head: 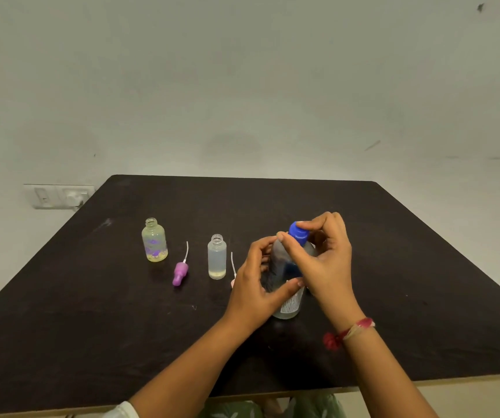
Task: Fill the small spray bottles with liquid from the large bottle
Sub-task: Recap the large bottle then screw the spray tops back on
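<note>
Two hands on large bottle, cap on.
Our left hand grips body; right hand fingertips pinch cap — twist gently, base planted.

head view, downward, probably near table

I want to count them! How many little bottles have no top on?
2. A yellowish small bottle stands open at the left of the table; a clear small bottle stands open nearer the hands. None seem hidden.

light: dim, even, greenish | shadows: faint | focus: soft throughout | edges: wide-angle bowing of dark matte tabletop
</note>
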{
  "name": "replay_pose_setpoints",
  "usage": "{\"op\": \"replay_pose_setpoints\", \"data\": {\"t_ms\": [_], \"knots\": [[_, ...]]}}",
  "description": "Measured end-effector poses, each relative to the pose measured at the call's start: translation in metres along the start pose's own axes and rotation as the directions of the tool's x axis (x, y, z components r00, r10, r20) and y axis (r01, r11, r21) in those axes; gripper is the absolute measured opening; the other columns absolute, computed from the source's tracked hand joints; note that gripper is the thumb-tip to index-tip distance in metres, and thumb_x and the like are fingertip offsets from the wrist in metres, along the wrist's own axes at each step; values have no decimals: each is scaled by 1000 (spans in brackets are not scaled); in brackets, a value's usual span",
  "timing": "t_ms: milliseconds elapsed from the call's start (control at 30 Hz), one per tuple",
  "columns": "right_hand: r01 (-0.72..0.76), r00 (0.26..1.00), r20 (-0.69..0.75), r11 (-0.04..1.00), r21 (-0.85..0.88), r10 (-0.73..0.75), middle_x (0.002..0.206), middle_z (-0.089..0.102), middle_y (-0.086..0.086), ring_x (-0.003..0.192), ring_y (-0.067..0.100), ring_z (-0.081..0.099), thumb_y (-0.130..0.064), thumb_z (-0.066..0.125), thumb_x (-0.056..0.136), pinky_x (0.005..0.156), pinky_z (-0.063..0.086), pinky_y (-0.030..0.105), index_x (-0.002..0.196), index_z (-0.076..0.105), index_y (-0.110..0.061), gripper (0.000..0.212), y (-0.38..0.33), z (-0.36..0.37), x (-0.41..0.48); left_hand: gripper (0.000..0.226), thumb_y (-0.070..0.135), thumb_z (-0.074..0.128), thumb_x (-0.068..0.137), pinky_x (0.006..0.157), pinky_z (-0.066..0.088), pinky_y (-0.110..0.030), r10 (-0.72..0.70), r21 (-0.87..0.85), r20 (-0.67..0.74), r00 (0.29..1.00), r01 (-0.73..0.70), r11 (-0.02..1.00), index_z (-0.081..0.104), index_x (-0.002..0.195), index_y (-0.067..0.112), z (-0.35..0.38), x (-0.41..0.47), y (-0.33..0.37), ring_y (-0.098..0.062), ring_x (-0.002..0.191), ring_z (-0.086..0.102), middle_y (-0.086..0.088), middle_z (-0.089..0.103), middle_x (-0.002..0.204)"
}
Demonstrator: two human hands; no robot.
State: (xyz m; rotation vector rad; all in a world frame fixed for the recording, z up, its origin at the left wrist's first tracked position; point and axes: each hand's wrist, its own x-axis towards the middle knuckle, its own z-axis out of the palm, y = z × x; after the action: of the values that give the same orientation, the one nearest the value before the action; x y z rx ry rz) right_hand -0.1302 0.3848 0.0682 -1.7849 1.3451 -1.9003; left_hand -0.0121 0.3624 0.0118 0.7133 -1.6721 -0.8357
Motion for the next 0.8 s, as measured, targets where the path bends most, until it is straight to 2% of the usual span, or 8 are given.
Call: {"op": "replay_pose_setpoints", "data": {"t_ms": [100,200,333,433,533,667,733,800], "knots": [[17,997,69,998,64,-21,108,59,-4,104,11,60,-19,70,80,84,52,23,93,61,-16,15,-2,-5,-2,64,40,75,74,87,50,-19,-14,-8,6,1000,14,1000,40,127,32,1,0,-1,-8,112,59,10,57,123],[-47,983,181,994,101,29,114,67,-1,111,12,62,-4,64,86,93,53,32,100,65,-7,15,-5,-21,-1,65,44,76,73,89,50,-21,-21,1,9,1000,21,1000,41,127,32,2,-1,-4,-8,114,58,12,56,124],[-20,945,319,985,-174,76,98,71,-11,98,5,66,-8,74,81,89,55,32,93,70,-19,18,-22,-38,18,64,48,73,72,89,48,-16,-25,14,9,1000,25,1000,40,125,36,1,-1,-4,-5,114,56,13,53,125],[43,871,469,928,-370,147,92,70,-12,90,3,66,-16,77,78,84,54,27,93,66,-26,22,-42,-44,40,64,49,73,71,87,48,-15,-28,17,7,1000,28,999,39,124,38,0,-1,-2,-4,113,56,17,53,123],[189,764,601,808,-558,236,96,69,-7,90,5,63,-18,73,81,85,52,27,103,68,-26,24,-62,-38,55,63,47,74,72,86,48,-14,-25,16,8,1000,24,1000,39,124,40,-1,-2,-2,-2,112,56,21,53,121],[335,703,632,632,-699,327,100,64,-3,95,14,60,-21,73,82,82,50,28,104,67,-18,23,-79,-24,69,64,48,74,72,89,50,-19,-29,32,10,1000,29,999,37,124,47,-1,-1,-4,-5,113,57,18,53,123],[387,693,626,548,-741,357,100,61,1,93,19,58,-23,70,84,75,48,28,99,64,-13,19,-82,-16,72,63,49,74,71,89,50,-20,-35,32,5,999,35,999,37,123,50,0,0,-4,-6,112,58,15,55,123],[437,699,615,463,-771,365,89,57,3,82,20,55,-27,68,86,65,43,28,81,54,-13,20,-84,-10,72,63,50,74,70,89,50,-20,-43,28,4,999,43,999,37,121,50,0,0,-3,-6,112,58,14,56,122]]}}
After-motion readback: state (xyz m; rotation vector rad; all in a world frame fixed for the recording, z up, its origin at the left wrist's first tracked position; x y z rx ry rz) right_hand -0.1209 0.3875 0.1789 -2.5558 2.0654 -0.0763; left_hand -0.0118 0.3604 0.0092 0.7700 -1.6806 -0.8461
